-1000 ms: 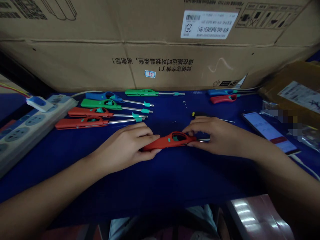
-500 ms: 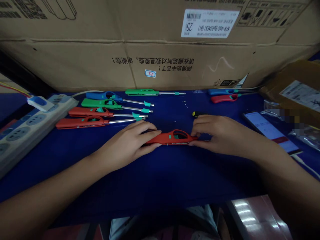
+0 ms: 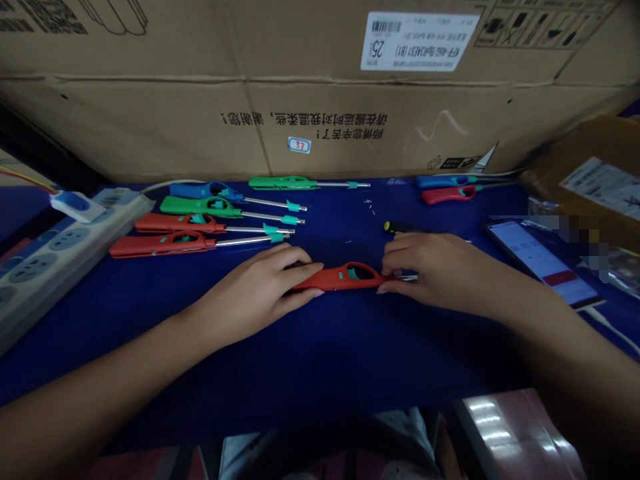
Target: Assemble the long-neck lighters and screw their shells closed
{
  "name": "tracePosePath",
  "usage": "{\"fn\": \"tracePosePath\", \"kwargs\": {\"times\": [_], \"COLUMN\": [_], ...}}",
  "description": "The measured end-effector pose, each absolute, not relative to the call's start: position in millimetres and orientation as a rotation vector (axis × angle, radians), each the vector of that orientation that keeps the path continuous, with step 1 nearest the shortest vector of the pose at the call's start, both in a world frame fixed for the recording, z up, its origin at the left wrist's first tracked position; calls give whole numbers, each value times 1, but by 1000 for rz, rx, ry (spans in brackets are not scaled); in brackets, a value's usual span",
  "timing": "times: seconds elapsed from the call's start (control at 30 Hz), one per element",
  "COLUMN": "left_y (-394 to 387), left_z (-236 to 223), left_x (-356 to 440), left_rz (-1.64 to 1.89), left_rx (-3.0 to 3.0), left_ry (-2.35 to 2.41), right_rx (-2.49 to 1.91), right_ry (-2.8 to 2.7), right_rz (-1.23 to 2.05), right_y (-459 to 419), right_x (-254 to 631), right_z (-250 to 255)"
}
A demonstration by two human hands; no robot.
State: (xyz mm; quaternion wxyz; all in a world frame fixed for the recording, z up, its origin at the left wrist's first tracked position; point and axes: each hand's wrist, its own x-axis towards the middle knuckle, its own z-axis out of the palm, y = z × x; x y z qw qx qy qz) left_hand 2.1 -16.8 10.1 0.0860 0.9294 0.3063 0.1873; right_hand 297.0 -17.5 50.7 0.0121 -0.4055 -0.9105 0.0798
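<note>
A red gas lighter [image 3: 333,277] lies sideways on the blue tabletop, held at both ends. My left hand [image 3: 265,283] is closed round its handle end, thumb on the near side and fingers on the far side. At the front end my right hand [image 3: 425,273] pinches the red body where the metal tube [image 3: 410,277] comes out; the rest of the tube is hidden by the palm. A green trigger shows in the lighter's opening. Just beyond my right hand lies a black-and-yellow handle [image 3: 395,227], partly covered by the fingers.
Several long lighters with green clips, one a red lighter [image 3: 163,246], lie at the left beside a power strip [image 3: 65,243]. A green lighter [image 3: 283,183] rests along the cardboard box [image 3: 320,100]. Right are a blue lighter [image 3: 443,181], a pinkish-red lighter [image 3: 447,195] and a phone [image 3: 545,263].
The gap and pale line along the lighter's near edge no longer show; its body looks closed there. Part of the metal tube now shows between my right fingers. My left hand has barely moved.
</note>
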Motion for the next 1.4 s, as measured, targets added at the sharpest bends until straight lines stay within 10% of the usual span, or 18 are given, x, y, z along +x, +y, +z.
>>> {"fn": "tracePosePath", "kwargs": {"times": [1.4], "left_y": [-24], "left_z": [8], "left_x": [10], "left_rz": [541], "left_rx": [3129], "left_ry": [869], "right_rx": [-895], "right_ry": [-2867], "right_rz": [-40], "right_y": [-18], "right_x": [293], "right_z": [49]}}
